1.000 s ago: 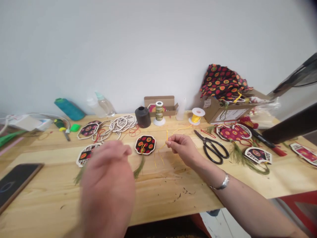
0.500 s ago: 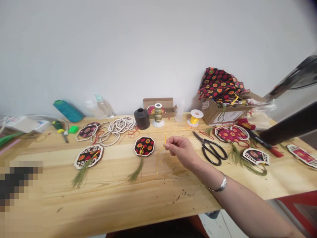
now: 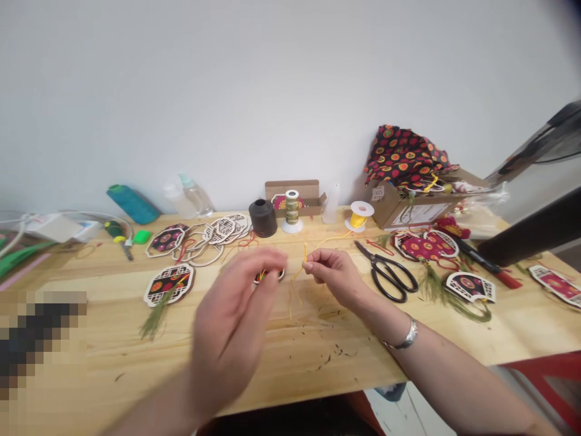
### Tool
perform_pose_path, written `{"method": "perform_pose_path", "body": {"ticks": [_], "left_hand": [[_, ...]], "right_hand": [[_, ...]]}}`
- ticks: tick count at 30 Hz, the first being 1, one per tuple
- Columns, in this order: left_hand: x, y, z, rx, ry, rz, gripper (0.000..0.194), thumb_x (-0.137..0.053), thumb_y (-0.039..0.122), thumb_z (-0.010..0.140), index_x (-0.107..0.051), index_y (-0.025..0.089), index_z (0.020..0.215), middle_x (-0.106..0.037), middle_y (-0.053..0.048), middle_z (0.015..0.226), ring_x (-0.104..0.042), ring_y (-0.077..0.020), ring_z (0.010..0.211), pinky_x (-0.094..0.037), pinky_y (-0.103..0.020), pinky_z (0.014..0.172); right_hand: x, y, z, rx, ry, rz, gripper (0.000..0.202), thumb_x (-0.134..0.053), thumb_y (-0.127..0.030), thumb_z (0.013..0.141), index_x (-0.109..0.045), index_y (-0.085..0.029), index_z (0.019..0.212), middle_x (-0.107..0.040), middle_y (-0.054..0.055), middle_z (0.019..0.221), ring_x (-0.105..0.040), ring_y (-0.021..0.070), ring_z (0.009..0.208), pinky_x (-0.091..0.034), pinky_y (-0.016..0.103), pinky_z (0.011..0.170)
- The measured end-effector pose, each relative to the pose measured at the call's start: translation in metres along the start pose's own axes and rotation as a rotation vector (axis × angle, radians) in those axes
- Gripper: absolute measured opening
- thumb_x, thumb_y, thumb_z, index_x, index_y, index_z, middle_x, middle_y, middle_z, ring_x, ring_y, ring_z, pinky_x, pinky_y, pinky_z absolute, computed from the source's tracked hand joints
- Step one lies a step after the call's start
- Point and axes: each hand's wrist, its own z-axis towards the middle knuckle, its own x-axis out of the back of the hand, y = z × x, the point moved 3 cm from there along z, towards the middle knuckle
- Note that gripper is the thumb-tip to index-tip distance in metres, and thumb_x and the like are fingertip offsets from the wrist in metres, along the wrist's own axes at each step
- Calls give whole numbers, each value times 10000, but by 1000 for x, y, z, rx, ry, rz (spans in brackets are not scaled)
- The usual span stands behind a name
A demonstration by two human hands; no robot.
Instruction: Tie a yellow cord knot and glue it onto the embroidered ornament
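Observation:
Between thumb and index finger, my right hand (image 3: 333, 272) pinches a yellow cord (image 3: 297, 284), whose loose ends dangle above the wooden table (image 3: 290, 375). A yellow strand runs back toward a white spool of yellow cord (image 3: 361, 216). My left hand (image 3: 233, 321) is blurred and raised left of the cord, its fingers bent toward it and smeared, so their closure is unclear. It covers most of an ornament (image 3: 276, 277) on the table. Black-handled scissors (image 3: 390, 275) lie just right of my right hand.
A framed ornament with a green tassel (image 3: 169, 284) lies left. Thread cones, including a black one (image 3: 263, 218), stand behind. A cardboard box (image 3: 408, 209) with patterned cloth (image 3: 406, 157) is at the back right, and a black pole (image 3: 535, 221) slants in at the right.
My left hand has come in from below left, over the middle ornament. My right hand still pinches the yellow cord in nearly the same place. The view has shifted slightly.

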Motion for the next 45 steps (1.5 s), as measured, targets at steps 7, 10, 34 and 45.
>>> {"method": "perform_pose_path", "body": {"ticks": [7, 10, 34, 45], "left_hand": [[-44, -52, 41, 352, -294, -67, 223, -538, 294, 826, -676, 196, 972, -686, -63, 980, -603, -208, 920, -434, -348, 867], [-46, -65, 35, 536, -331, -340, 256, -568, 334, 808, -675, 162, 965, -687, -66, 911, -622, -192, 831, -449, -365, 857], [-44, -74, 31, 801, -417, -841, 154, -686, 256, 732, -701, 119, 800, -656, -60, 712, -602, -134, 645, -478, -269, 618], [-44, -72, 28, 858, -515, -799, 159, -697, 259, 719, -704, 128, 810, -670, -59, 765, -615, -131, 655, -504, -285, 636]], "right_hand": [[-1, -4, 3, 30, -48, 23, 143, -695, -290, 655, -622, -168, 645, -536, -49, 564, -363, 52, 481, -277, 212, 477], [-3, -13, 4, 15, -80, -46, 119, -682, -283, 674, -650, -170, 657, -595, -28, 591, -415, 62, 500, -299, 217, 494], [-13, -21, 15, 17, -292, 16, 173, -708, -320, 656, -632, -167, 629, -558, -35, 599, -465, 68, 520, -348, 229, 518], [-7, -17, 9, 60, -319, 114, 115, -732, -283, 639, -674, -185, 658, -585, -20, 697, -530, 83, 585, -414, 249, 563]]}}
